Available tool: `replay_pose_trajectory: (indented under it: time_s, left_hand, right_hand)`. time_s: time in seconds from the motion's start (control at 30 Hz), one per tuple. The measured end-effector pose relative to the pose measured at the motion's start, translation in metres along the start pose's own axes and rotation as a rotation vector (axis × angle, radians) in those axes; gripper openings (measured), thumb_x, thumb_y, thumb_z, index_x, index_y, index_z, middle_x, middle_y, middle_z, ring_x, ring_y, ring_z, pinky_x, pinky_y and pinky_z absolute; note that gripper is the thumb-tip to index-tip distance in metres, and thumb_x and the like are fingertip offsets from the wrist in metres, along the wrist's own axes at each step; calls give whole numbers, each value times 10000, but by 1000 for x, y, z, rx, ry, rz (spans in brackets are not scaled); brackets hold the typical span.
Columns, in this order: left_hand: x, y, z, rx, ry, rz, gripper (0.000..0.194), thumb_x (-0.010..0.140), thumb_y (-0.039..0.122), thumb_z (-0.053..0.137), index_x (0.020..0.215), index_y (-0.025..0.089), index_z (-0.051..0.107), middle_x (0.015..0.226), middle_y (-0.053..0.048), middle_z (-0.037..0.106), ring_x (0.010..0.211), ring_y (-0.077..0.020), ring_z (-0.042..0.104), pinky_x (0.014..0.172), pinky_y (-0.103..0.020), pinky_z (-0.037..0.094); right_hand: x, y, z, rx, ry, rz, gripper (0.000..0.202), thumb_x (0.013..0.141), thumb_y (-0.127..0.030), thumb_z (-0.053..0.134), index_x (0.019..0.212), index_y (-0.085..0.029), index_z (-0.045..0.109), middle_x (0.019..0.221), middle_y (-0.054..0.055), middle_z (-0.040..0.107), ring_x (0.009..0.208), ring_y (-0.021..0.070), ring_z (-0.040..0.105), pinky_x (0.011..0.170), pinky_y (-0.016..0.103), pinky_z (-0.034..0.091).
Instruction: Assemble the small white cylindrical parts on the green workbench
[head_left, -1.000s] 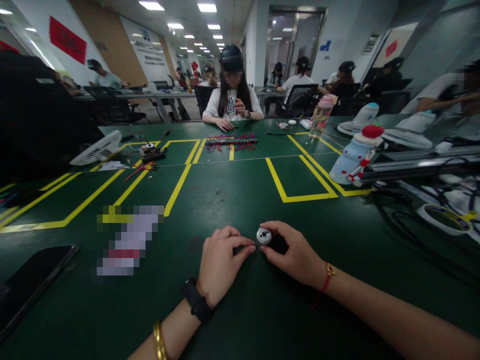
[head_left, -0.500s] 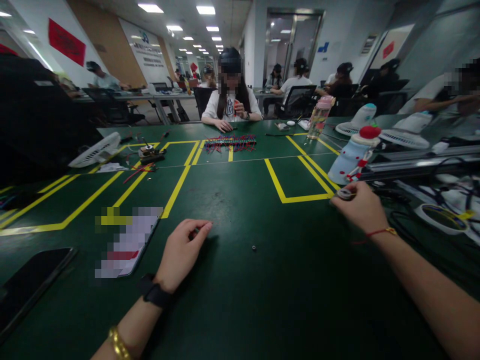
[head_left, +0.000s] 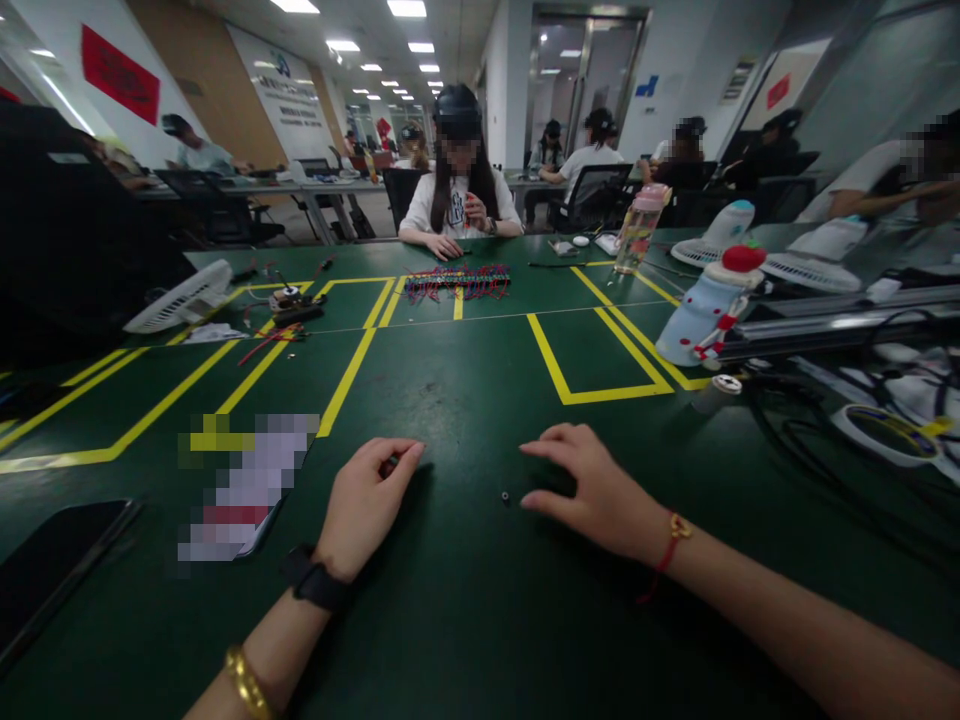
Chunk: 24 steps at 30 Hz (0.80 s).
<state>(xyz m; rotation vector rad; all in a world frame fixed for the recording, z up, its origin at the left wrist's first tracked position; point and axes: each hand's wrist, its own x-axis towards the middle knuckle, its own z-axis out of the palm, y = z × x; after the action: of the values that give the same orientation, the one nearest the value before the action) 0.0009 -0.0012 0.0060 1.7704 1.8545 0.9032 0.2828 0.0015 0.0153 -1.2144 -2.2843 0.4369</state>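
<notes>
My right hand (head_left: 589, 485) is open, thumb and fingers apart and pointing left. A tiny dark ring-shaped piece (head_left: 505, 497) with a pale centre lies on the green table (head_left: 450, 620) just beyond its fingertips. My left hand (head_left: 369, 500) rests on the table with thumb and forefinger pinched together. Whatever is between those fingertips, if anything, is too small to make out. At the right stands a small grey cylinder (head_left: 718, 393) with a pale round top, apart from both hands.
Left of my left hand lie a pixelated pale item (head_left: 255, 490) and a dark phone (head_left: 64, 560). A blue bottle (head_left: 694, 315), metal rails and black cables (head_left: 795, 440) crowd the right. Across the table sits a person (head_left: 459, 190) behind a wired strip (head_left: 457, 283).
My right hand has let go of the small grey cylinder at the right and moved left to beside the tiny ring, its fingers now apart. My left hand has stayed in place.
</notes>
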Motion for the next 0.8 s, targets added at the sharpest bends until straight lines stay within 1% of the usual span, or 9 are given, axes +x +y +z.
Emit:
replay_pose_trajectory:
  time_s: [0.1, 0.17, 0.27, 0.37, 0.43, 0.5, 0.57, 0.67, 0.8]
  left_hand:
    - [0, -1, 0, 8, -2, 3, 353, 835, 510, 509, 912, 214, 685, 870, -27, 672, 755, -193, 595, 676, -309, 437]
    - [0, -1, 0, 12, -10, 1, 350, 836, 508, 510, 906, 214, 687, 870, -26, 666, 754, -190, 590, 675, -308, 435]
    - [0, 0, 0, 17, -14, -4, 344, 838, 501, 509, 897, 213, 688, 859, -26, 660, 735, -185, 579, 666, -308, 428]
    - [0, -1, 2, 9, -3, 13, 335, 841, 493, 508, 888, 216, 690, 865, -26, 663, 735, -184, 575, 669, -306, 423]
    - [0, -1, 3, -2, -1, 30, 329, 842, 489, 508, 887, 218, 689, 875, -25, 666, 744, -184, 578, 672, -302, 423]
    - [0, -2, 3, -1, 0, 33, 330, 841, 489, 508, 889, 218, 690, 865, -24, 669, 731, -183, 577, 662, -300, 422]
    - [1, -3, 3, 8, 2, 29, 330, 838, 488, 510, 895, 219, 692, 854, -23, 669, 717, -183, 575, 651, -299, 420]
    - [1, -4, 2, 12, 0, 30, 328, 836, 489, 513, 898, 222, 694, 856, -22, 669, 725, -185, 577, 650, -297, 419]
    - [0, -4, 1, 10, -5, 31, 331, 838, 492, 512, 893, 218, 689, 846, -21, 665, 718, -183, 573, 645, -297, 417]
  right_hand:
    - [2, -24, 23, 81, -140, -84, 270, 808, -392, 618, 1043, -274, 677, 1030, 53, 592, 941, 180, 515, 806, 354, 442]
    - [4, -19, 19, 123, -118, -58, 171, 865, -308, 552, 937, -245, 693, 947, 37, 617, 898, 152, 539, 795, 322, 445]
    - [6, 12, -15, 91, 81, 73, 182, 884, -286, 515, 952, -220, 670, 934, 31, 647, 873, 147, 580, 785, 301, 455]
    - [1, 57, -66, -184, 386, 243, 219, 865, -316, 531, 989, -202, 671, 973, 57, 662, 870, 174, 593, 789, 307, 438]
    - [-6, 85, -99, -375, 494, 395, 266, 849, -325, 546, 1022, -173, 681, 965, 84, 670, 832, 178, 590, 763, 299, 420]
    - [-15, 108, -124, -507, 487, 527, 296, 837, -345, 553, 1007, -153, 700, 947, 104, 675, 818, 182, 580, 729, 295, 399]
    - [-22, 124, -139, -575, 418, 612, 303, 823, -371, 557, 955, -154, 723, 947, 111, 673, 827, 185, 568, 703, 295, 380]
    - [-28, 137, -145, -542, 327, 718, 319, 795, -401, 572, 923, -159, 735, 926, 104, 674, 802, 176, 560, 681, 290, 369]
    - [-29, 139, -143, -477, 250, 782, 379, 804, -442, 530, 935, -152, 735, 901, 106, 675, 785, 166, 560, 680, 291, 366]
